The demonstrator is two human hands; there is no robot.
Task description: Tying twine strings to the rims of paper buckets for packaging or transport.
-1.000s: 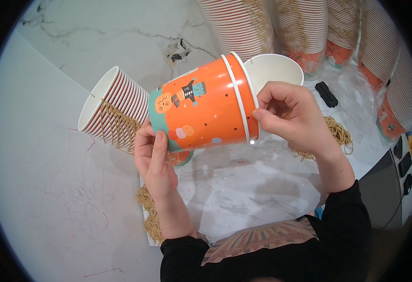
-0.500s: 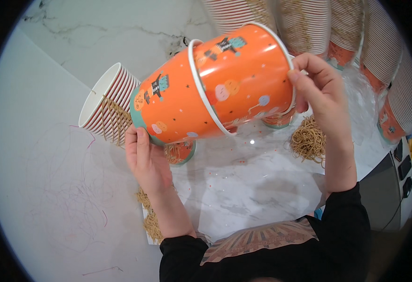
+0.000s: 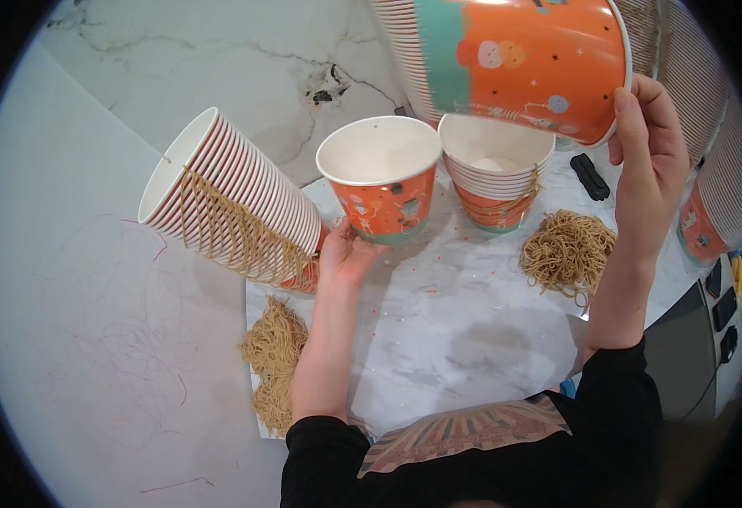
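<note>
My right hand (image 3: 652, 144) grips the white rim of an orange paper cup (image 3: 540, 72) with a teal base, held on its side at the upper right. Thumb in front, its other fingers go behind the rim. Lower and nearer the middle, another orange paper cup (image 3: 388, 203) stands upright, mouth up. My left hand (image 3: 350, 258) holds it low at its teal base, fingers partly hidden under it. Just left of that hand leans a tall stack of nested cups (image 3: 235, 203) wound with tan rubber bands (image 3: 227, 233). A short cup stack (image 3: 493, 190) stands to the right.
Loose rubber bands lie in a right heap (image 3: 567, 254) and a left heap (image 3: 276, 351) on the marble-patterned board (image 3: 438, 339). A small black object (image 3: 589, 176) rests near the short stack. More wrapped cup stacks (image 3: 709, 93) stand at the far right.
The two cups, nested before, are now apart. My right hand has carried one up and right; my left hand has moved right and down with the other, now upright.
</note>
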